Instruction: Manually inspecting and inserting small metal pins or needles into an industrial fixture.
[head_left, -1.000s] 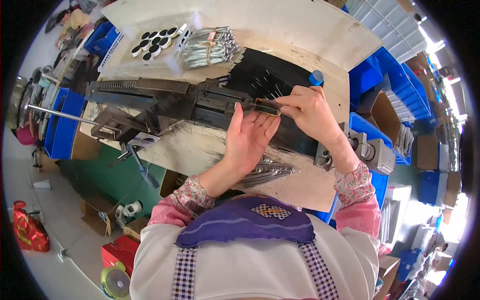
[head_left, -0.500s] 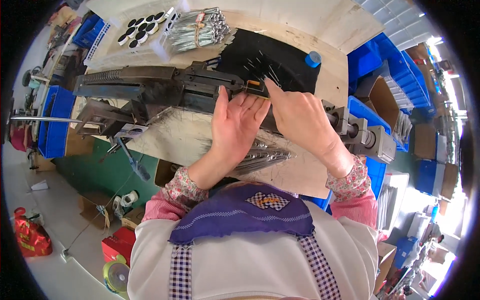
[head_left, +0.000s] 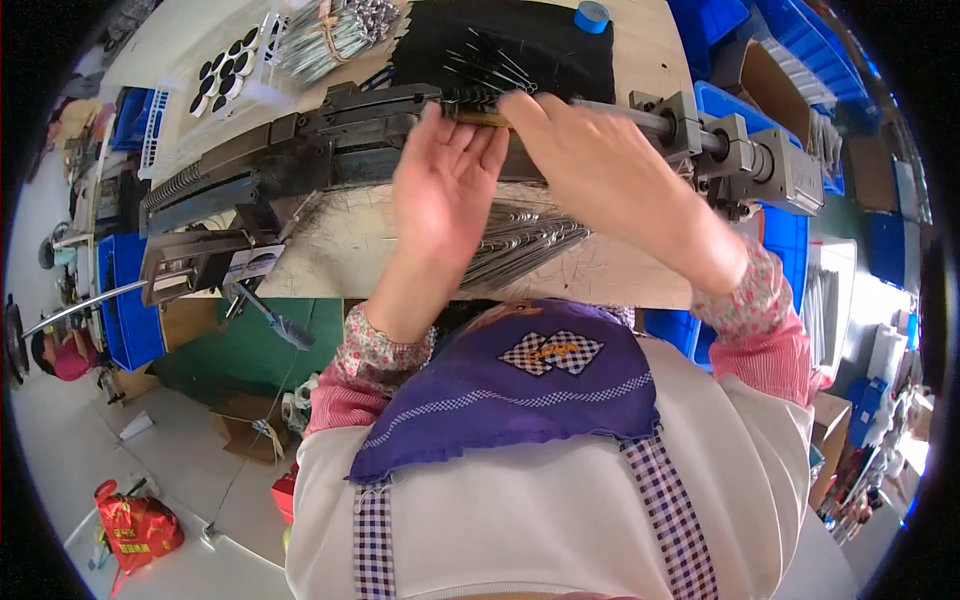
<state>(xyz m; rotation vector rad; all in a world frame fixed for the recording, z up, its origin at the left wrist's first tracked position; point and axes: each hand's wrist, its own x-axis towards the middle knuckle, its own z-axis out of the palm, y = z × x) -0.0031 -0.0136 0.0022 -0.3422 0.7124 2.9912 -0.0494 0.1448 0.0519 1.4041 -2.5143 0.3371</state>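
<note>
My left hand (head_left: 445,195) is palm up, its fingers stretched out under a brass-coloured strip on the dark metal bench machine (head_left: 340,130). Beside those fingertips, my right hand (head_left: 595,155) reaches in from the right with bent fingers. The back of the hand and some blur hide what its fingertips grip, if anything. Just beyond both hands, several thin metal pins (head_left: 495,65) lie on a black cloth (head_left: 570,65). A loose bundle of thin metal wires (head_left: 530,245) rests on the table on the near side of the machine.
A white plastic crate (head_left: 180,125) with black-topped round pieces stands back left, next to a tied bundle of metal rods (head_left: 335,40). A blue tape roll (head_left: 592,16) lies on the cloth. Bearing blocks (head_left: 740,150) carry a shaft at right. Blue bins (head_left: 820,50) stand beyond the table.
The view has shifted, so the bench sits higher in the picture. My right index finger, stretched out earlier, is now bent close to the left fingertips. My left hand stays palm up.
</note>
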